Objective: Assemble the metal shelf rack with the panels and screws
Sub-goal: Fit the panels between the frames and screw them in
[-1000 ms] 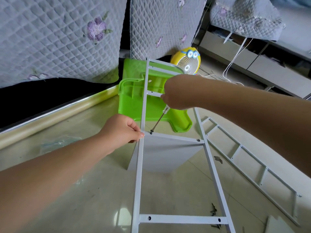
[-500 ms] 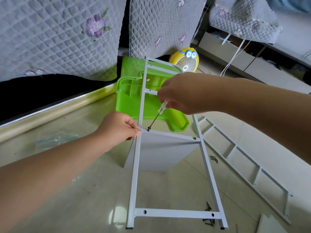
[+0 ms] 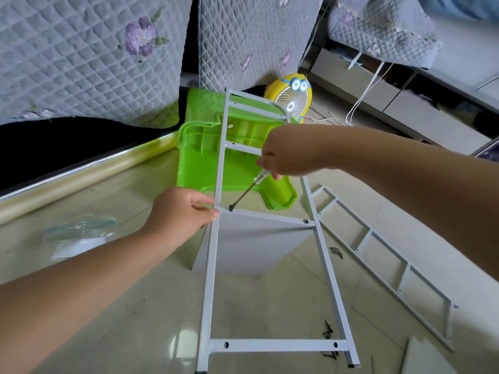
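White-painted metal side frame (image 3: 278,345) runs from the lower centre to the upper centre of the frame, its two black-capped feet near the bottom edge. A white panel (image 3: 251,247) meets its middle crossbar and extends below it toward the floor (image 3: 135,319).

The left hand (image 3: 181,214) pinches the left rail at the crossbar joint, thumb and fingertips closed on the metal. The right hand (image 3: 280,152) is curled round the handle of a screwdriver (image 3: 247,190), whose tip sits on a screw (image 3: 231,209) at the crossbar's left end. A second screw (image 3: 306,221) sits at the right end.

- **Open room:** bare floor lies at lower left and between the rails, above the bottom crossbar.
- **Right:** a second side frame (image 3: 378,255) lies flat, just beside the right rail. Another white panel (image 3: 429,357) shows at the lower right corner.
- **Lower centre:** loose screws (image 3: 328,330) lie by the right rail's foot.
- **Upper centre:** a green plastic stool (image 3: 199,157) lies behind the top of the frame, with a yellow fan (image 3: 293,98) beyond it.
- **Left:** a clear plastic bag (image 3: 78,230) lies on the floor. A gold trim strip (image 3: 81,179) and quilted covers (image 3: 81,63) bound the upper left.
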`<move>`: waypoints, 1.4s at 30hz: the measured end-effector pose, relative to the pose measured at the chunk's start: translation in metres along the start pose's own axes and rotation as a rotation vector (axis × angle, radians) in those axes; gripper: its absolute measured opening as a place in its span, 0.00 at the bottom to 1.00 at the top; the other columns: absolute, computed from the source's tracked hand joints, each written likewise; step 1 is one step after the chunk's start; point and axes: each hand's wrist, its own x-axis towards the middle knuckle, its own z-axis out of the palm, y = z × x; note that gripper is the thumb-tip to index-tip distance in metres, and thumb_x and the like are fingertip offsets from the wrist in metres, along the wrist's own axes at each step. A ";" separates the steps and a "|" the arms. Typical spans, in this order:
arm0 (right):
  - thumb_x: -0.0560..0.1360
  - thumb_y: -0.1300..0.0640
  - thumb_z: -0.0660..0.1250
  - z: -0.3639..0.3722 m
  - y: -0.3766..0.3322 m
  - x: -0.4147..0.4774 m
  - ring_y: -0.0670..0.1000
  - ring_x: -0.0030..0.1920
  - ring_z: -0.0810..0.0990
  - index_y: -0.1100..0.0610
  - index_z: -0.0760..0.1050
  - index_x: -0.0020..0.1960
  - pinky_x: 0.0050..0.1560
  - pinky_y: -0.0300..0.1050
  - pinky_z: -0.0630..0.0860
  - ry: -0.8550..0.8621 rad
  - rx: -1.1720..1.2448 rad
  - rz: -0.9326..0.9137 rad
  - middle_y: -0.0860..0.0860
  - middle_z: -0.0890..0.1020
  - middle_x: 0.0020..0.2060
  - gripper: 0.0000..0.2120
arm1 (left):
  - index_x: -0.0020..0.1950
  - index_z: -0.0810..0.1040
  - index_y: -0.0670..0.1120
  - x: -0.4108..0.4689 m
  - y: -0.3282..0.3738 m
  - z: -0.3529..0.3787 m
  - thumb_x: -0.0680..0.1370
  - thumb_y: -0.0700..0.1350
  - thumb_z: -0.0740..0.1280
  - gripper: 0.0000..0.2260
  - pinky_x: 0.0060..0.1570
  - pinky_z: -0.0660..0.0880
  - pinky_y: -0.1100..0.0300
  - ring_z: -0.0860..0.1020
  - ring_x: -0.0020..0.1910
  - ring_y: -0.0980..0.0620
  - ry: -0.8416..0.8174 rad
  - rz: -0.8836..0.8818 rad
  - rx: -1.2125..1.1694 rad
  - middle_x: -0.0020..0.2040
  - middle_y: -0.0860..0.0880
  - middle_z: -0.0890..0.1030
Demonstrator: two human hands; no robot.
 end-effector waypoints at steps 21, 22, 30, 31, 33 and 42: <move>0.80 0.50 0.54 0.004 -0.007 -0.012 0.57 0.49 0.74 0.60 0.71 0.56 0.39 0.45 0.65 0.259 -0.266 -0.214 0.56 0.77 0.51 0.15 | 0.75 0.51 0.40 -0.038 0.007 0.020 0.82 0.42 0.51 0.22 0.61 0.55 0.67 0.59 0.72 0.49 -0.144 0.243 0.495 0.74 0.42 0.59; 0.80 0.50 0.52 0.004 -0.010 -0.012 0.57 0.46 0.73 0.60 0.72 0.55 0.36 0.44 0.63 0.266 -0.283 -0.190 0.57 0.77 0.49 0.16 | 0.75 0.51 0.40 -0.037 0.007 0.020 0.81 0.41 0.51 0.22 0.62 0.55 0.67 0.59 0.72 0.49 -0.139 0.246 0.485 0.74 0.43 0.60; 0.81 0.53 0.51 0.010 -0.013 0.002 0.56 0.45 0.70 0.58 0.69 0.46 0.42 0.45 0.64 0.191 -0.080 0.085 0.56 0.72 0.41 0.12 | 0.75 0.55 0.41 -0.045 -0.001 0.023 0.81 0.40 0.52 0.21 0.64 0.57 0.65 0.62 0.71 0.48 -0.105 0.225 0.331 0.73 0.43 0.62; 0.81 0.52 0.50 0.011 -0.011 0.000 0.57 0.48 0.71 0.58 0.68 0.47 0.43 0.44 0.63 0.169 -0.068 0.047 0.58 0.74 0.46 0.12 | 0.75 0.56 0.41 -0.046 -0.001 0.023 0.81 0.40 0.52 0.21 0.64 0.58 0.64 0.63 0.71 0.47 -0.107 0.223 0.312 0.73 0.42 0.63; 0.80 0.54 0.52 0.013 -0.009 -0.007 0.57 0.49 0.70 0.60 0.64 0.51 0.44 0.43 0.62 0.130 0.025 -0.027 0.59 0.75 0.54 0.09 | 0.74 0.56 0.41 -0.047 -0.002 0.023 0.81 0.40 0.53 0.21 0.65 0.56 0.66 0.61 0.72 0.49 -0.103 0.227 0.273 0.74 0.43 0.61; 0.79 0.53 0.57 0.002 -0.004 -0.008 0.58 0.52 0.74 0.61 0.71 0.56 0.46 0.46 0.67 0.210 -0.124 -0.199 0.58 0.77 0.52 0.13 | 0.73 0.59 0.40 -0.042 0.002 0.021 0.81 0.39 0.53 0.20 0.62 0.59 0.64 0.65 0.70 0.46 -0.092 0.210 0.286 0.72 0.41 0.65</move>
